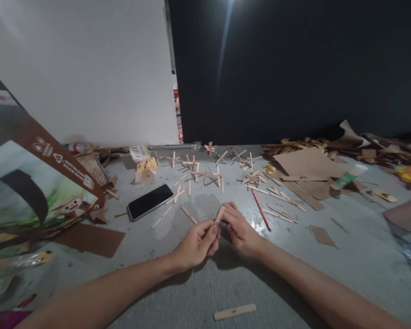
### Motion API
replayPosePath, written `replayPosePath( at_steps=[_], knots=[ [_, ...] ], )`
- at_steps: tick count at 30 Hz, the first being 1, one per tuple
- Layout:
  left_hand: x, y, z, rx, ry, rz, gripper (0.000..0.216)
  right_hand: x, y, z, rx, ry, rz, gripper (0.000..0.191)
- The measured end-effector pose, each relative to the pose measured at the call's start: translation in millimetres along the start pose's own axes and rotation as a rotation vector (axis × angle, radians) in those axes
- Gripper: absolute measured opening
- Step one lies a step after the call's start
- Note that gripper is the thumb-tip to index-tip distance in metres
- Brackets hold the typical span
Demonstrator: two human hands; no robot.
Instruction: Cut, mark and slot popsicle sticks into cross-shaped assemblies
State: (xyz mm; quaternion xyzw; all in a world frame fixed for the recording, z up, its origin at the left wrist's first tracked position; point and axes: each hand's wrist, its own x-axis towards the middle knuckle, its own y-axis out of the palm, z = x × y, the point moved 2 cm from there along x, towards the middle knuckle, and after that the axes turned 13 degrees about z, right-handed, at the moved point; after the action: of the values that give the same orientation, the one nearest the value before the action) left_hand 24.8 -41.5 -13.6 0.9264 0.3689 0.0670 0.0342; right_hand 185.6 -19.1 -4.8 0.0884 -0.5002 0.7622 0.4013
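Note:
Both my hands meet over the middle of the grey table. My left hand [199, 243] is closed, its thumb and fingers pinching the lower end of a wooden craft stick [219, 214] that points up. My right hand [239, 230] is closed too, its curled fingers against the stick's right side; the fingertips are partly hidden. Just beyond my hands lie a single loose stick [189, 214] and a red pencil [260, 209]. Another stick [235, 311] rests nearer to me. Farther back are several sticks joined into crossed shapes [210, 176].
A phone [150, 202] lies left of my hands. Brown cardboard pieces [306, 167] and a glue stick [349, 177] are at the right. A printed paper bag [37, 169] stands at the left. White and black panels [294, 73] rise behind the table.

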Motion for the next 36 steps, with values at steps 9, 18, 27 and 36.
replayPosePath(
  at_steps=[9,18,27,36],
  knots=[
    [-1.3,2.4,-1.5,-0.012,0.02,-0.021,0.055,-0.6,-2.4,-3.1,-0.013,0.011,0.029,0.041],
    [-1.8,1.4,-0.8,0.003,0.003,-0.019,0.056,-0.5,1.8,-2.4,0.014,0.011,0.007,0.042],
    [-0.3,-0.1,6.9,-0.024,0.0,-0.023,0.055,-0.1,1.1,-1.8,0.022,0.004,-0.007,0.041],
    [-1.4,2.7,2.8,-0.025,0.036,-0.024,0.055,0.0,1.8,-0.9,0.015,0.015,0.012,0.045]
  ],
)
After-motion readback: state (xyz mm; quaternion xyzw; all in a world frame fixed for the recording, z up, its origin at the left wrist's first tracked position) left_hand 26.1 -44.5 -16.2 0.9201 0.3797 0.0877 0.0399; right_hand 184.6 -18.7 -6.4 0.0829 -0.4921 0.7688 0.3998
